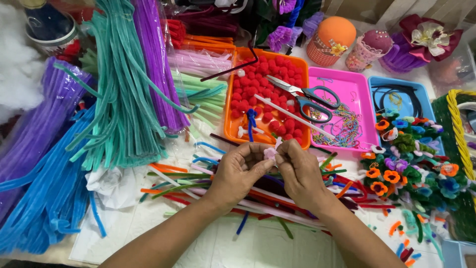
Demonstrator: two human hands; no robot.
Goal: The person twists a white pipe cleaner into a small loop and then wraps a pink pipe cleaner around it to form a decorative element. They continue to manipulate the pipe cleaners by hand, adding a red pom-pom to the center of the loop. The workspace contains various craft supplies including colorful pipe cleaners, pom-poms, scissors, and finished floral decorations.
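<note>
Both hands meet over the table: the left hand and right hand each pinch, with thumb and fingertips pressed together, one small pale pink pipe-cleaner piece held between them. Directly beyond the grip stand three trays in a row: one orange tray of red pom-poms, one pink tray and one blue tray, with one pair of scissors across the first two. Loose pipe cleaners lie beneath the hands, and finished pipe-cleaner flowers sit right of the grip.
</note>
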